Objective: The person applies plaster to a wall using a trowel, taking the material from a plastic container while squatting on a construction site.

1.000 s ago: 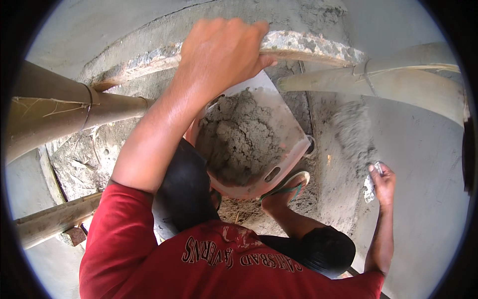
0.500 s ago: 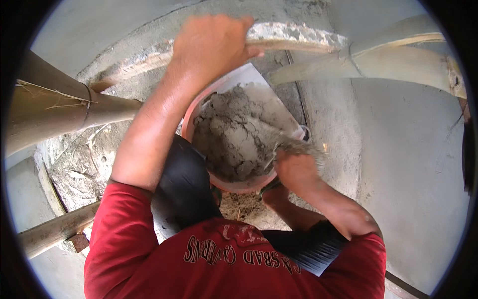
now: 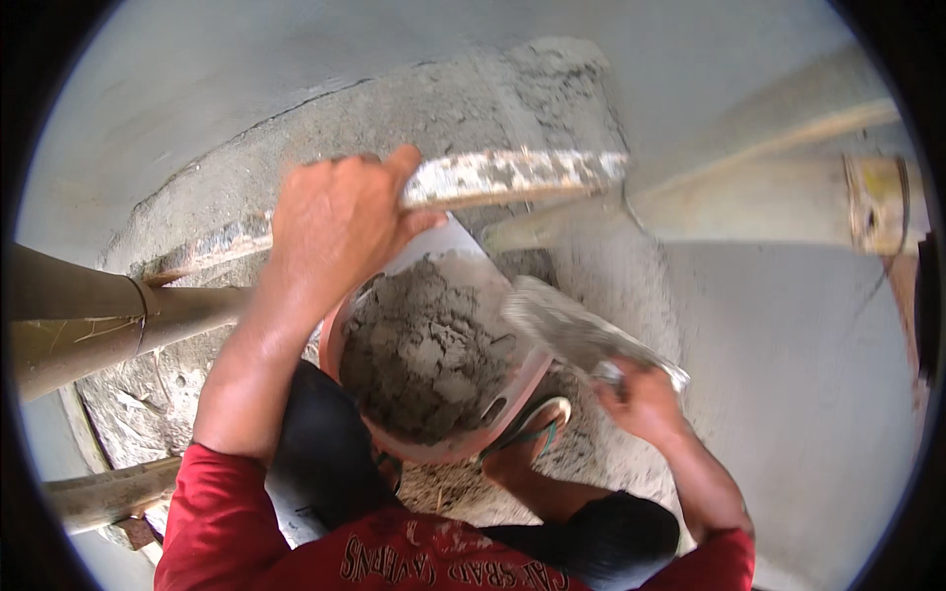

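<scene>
My left hand (image 3: 340,212) is closed over a wooden plank (image 3: 522,175), its front edge crusted with pale mortar. A trowel (image 3: 581,330) is in my closed right hand (image 3: 641,399); its long flat blade is coated grey, slightly blurred, and tilted above the right rim of the tub. Below the plank stands a pinkish-orange plastic tub (image 3: 460,450) with a whitish far side. Wet grey mortar (image 3: 424,345) lies heaped inside it. The fingers of my right hand partly hide the trowel's handle.
Bamboo poles flank the work: one thick pole (image 3: 74,315) at the left, another (image 3: 769,202) at the right. A lower pole (image 3: 118,491) lies at the near left. Rough mortar (image 3: 443,103) covers the surface beyond the plank; a smooth grey wall (image 3: 788,394) rises at the right. My sandalled foot (image 3: 522,448) is beside the tub.
My right hand has moved from the tub's mortar out to the right, bringing the trowel blade into sight. The view has shifted, and my left hand still grips the plank.
</scene>
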`<move>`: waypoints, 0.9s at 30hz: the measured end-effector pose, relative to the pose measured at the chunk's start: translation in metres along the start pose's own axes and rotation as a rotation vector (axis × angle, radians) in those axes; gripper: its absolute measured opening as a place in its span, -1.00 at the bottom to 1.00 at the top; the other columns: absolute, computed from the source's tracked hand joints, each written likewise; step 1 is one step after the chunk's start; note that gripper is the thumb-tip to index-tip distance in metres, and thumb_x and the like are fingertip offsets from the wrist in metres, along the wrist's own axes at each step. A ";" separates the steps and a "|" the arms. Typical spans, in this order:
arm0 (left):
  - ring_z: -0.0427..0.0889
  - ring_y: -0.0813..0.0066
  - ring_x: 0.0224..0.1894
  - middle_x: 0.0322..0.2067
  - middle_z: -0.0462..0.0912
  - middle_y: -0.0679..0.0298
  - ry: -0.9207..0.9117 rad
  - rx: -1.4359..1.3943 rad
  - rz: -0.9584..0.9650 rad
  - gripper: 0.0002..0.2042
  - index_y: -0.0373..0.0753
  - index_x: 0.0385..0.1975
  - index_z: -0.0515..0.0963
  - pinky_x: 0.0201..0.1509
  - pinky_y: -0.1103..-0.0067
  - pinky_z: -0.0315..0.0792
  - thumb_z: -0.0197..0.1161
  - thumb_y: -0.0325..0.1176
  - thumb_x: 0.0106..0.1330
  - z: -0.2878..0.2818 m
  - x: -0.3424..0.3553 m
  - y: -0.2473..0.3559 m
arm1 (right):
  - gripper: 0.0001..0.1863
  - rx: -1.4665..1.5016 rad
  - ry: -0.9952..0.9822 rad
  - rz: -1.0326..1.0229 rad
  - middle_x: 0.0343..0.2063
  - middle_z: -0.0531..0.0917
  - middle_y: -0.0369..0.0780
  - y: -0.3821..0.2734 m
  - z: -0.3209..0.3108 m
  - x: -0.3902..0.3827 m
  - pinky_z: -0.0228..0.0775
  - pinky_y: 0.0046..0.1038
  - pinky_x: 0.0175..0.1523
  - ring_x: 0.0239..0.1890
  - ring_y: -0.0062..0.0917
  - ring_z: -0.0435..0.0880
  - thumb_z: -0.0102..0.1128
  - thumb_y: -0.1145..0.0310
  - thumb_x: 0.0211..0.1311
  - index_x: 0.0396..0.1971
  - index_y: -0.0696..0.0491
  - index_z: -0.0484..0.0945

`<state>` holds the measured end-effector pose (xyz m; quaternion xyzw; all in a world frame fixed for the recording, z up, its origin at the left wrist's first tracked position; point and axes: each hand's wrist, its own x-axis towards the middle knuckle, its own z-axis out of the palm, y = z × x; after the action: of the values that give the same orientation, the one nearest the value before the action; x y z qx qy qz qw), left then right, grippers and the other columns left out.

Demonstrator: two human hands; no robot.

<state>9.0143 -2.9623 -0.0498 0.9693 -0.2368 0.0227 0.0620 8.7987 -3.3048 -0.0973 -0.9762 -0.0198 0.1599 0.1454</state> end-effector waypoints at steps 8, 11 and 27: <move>0.59 0.27 -0.57 -0.67 0.50 0.30 0.071 0.040 -0.052 -0.53 -0.12 -0.40 0.47 -0.49 0.38 0.39 0.47 0.13 -0.01 0.004 0.005 0.006 | -0.65 0.816 0.308 0.418 -0.47 0.58 -0.30 0.206 0.137 0.131 0.33 -0.48 -0.32 -0.44 -0.65 0.46 0.20 0.10 0.41 -0.12 0.11 0.56; 0.59 0.28 -0.52 -0.66 0.47 0.33 0.029 0.029 -0.093 -0.53 -0.12 -0.45 0.45 -0.46 0.38 0.39 0.50 0.09 -0.08 0.003 0.009 0.012 | -0.45 1.054 0.421 0.306 -0.07 0.61 -0.08 0.237 0.166 0.259 0.38 -0.34 0.12 -0.02 -0.37 0.54 0.12 -0.03 0.40 0.12 0.12 0.51; 0.61 0.26 -0.53 -0.66 0.51 0.31 -0.010 0.013 -0.123 -0.58 -0.10 -0.46 0.49 -0.42 0.37 0.47 0.55 -0.06 -0.21 0.002 0.011 0.008 | -0.65 1.292 0.575 0.235 -0.72 0.39 -0.44 0.145 0.098 0.443 -0.03 -0.56 -0.64 -0.73 -0.76 0.23 0.26 0.03 0.37 -0.46 -0.02 0.50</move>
<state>9.0203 -2.9742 -0.0500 0.9826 -0.1767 0.0157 0.0557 9.1861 -3.3790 -0.3637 -0.6942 0.2231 -0.1092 0.6755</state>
